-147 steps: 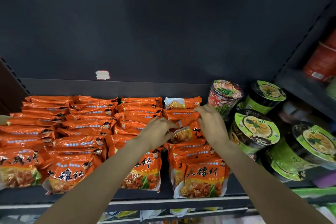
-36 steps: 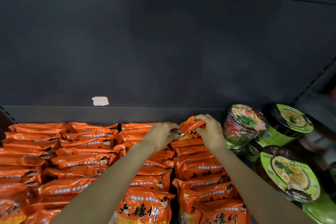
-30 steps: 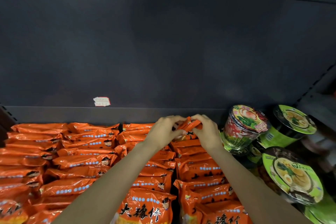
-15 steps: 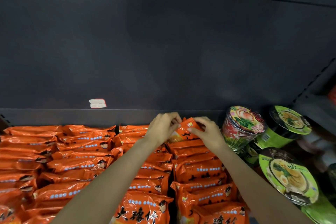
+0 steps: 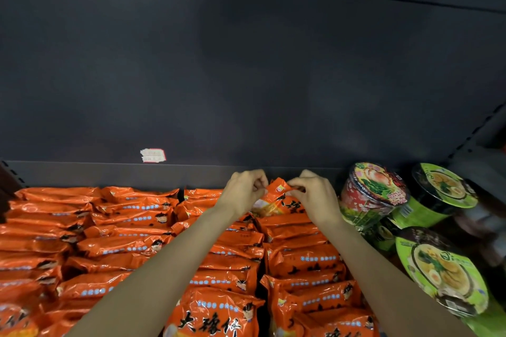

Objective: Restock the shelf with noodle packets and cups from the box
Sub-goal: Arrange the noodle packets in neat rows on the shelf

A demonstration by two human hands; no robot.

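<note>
Rows of orange noodle packets (image 5: 128,243) fill the dark shelf from the left to the middle. At the back of the rightmost row, one orange packet (image 5: 276,200) stands upright against the shelf's back lip. My left hand (image 5: 245,190) pinches its top left corner and my right hand (image 5: 315,195) pinches its top right edge. Right of the packets stand noodle cups: a red one (image 5: 369,197) and green-lidded ones (image 5: 438,194).
The dark back panel (image 5: 246,76) rises behind the shelf, with a torn white sticker (image 5: 152,155) on it. A large green-lidded bowl (image 5: 443,271) lies tilted at the right front. A perforated upright (image 5: 476,131) bounds the right side.
Both hands have carried the packet from mid-row to the back of the right row and tipped it upright. The view has shifted slightly.
</note>
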